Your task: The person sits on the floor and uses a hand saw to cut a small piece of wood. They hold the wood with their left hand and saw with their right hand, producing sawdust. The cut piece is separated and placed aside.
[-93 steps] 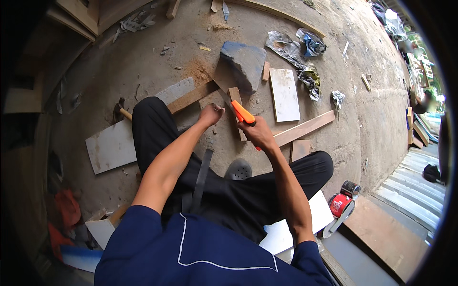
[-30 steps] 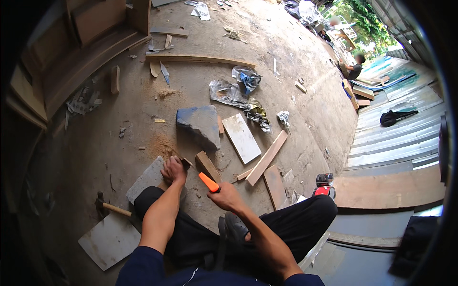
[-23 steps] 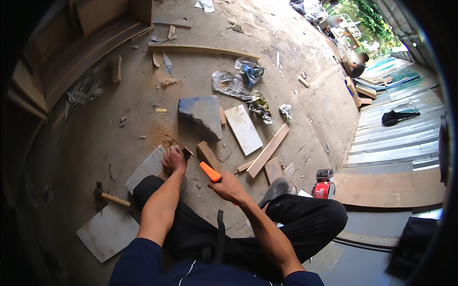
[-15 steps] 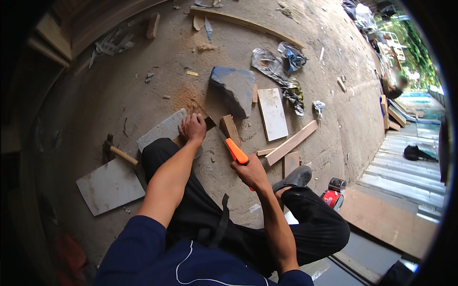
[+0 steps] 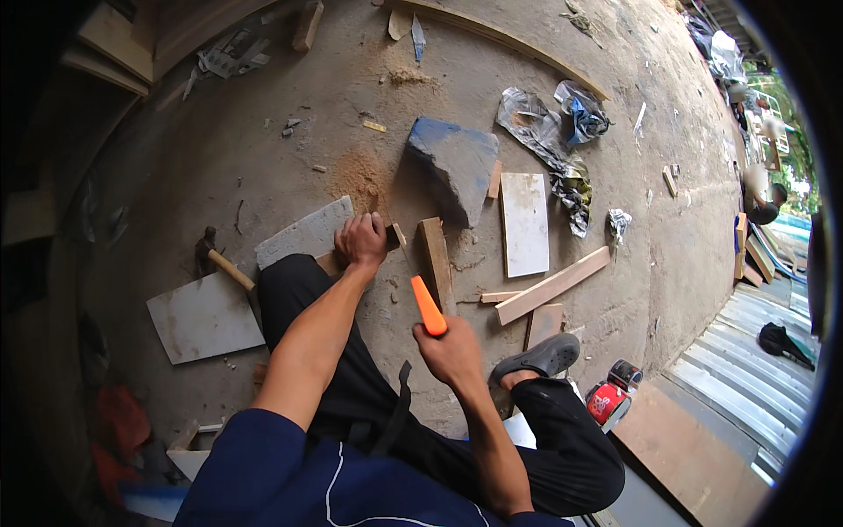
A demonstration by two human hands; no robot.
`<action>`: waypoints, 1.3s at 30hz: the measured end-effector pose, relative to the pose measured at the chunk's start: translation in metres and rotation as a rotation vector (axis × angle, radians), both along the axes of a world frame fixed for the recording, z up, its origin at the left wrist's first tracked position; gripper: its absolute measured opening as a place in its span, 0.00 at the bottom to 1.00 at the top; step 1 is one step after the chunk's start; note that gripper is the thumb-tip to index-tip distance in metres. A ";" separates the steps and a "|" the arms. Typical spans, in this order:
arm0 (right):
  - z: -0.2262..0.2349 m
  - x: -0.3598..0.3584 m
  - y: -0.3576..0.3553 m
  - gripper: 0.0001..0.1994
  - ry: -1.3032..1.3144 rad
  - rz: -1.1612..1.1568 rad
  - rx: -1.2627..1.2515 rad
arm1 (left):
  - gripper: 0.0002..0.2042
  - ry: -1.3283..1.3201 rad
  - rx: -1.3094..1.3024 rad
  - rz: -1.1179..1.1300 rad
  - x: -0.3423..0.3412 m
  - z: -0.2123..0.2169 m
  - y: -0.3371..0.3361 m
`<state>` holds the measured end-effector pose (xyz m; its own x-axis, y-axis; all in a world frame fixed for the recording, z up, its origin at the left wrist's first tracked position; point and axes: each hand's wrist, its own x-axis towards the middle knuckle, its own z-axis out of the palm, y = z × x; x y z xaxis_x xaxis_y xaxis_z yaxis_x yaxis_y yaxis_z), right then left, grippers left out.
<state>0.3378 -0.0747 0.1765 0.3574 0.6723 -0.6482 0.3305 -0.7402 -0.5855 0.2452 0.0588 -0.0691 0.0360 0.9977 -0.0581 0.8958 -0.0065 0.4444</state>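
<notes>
My right hand is closed around the orange handle of a handsaw. Its thin blade, seen nearly edge-on, points up toward a short piece of wood; whether its teeth touch the wood I cannot tell. My left hand presses that wood down with its fingers curled over it, by a pale grey block next to my knee. Sawdust lies just beyond the hand. Right of the blade a wooden offcut rests on the ground.
A large blue-grey stone block stands ahead. A white board, a wooden strip and crumpled plastic lie to the right. At left, a hammer rests by a pale slab. Red tape rolls sit beside my foot.
My right hand has drawn the saw back toward me and slightly left, its handle now steeper. My left hand stays on the wood. The whole view has shifted a little.
</notes>
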 end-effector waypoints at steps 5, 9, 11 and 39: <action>0.014 0.038 0.021 0.14 0.070 -0.002 0.062 | 0.15 0.039 -0.015 0.055 0.035 0.001 0.029; 0.058 0.048 -0.026 0.13 0.065 0.054 0.036 | 0.15 0.042 0.004 0.078 0.033 0.014 0.027; 0.039 0.044 -0.053 0.10 0.043 0.071 -0.015 | 0.14 0.018 0.001 0.049 0.030 0.010 0.013; 0.056 -0.124 -0.116 0.14 0.004 0.033 0.021 | 0.14 -0.091 -0.077 0.090 -0.124 0.035 -0.083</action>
<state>0.2142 -0.1905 0.2320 0.3328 0.6973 -0.6349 0.3523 -0.7164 -0.6022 0.1208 -0.0241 -0.0336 -0.0447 0.9898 -0.1354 0.8471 0.1094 0.5200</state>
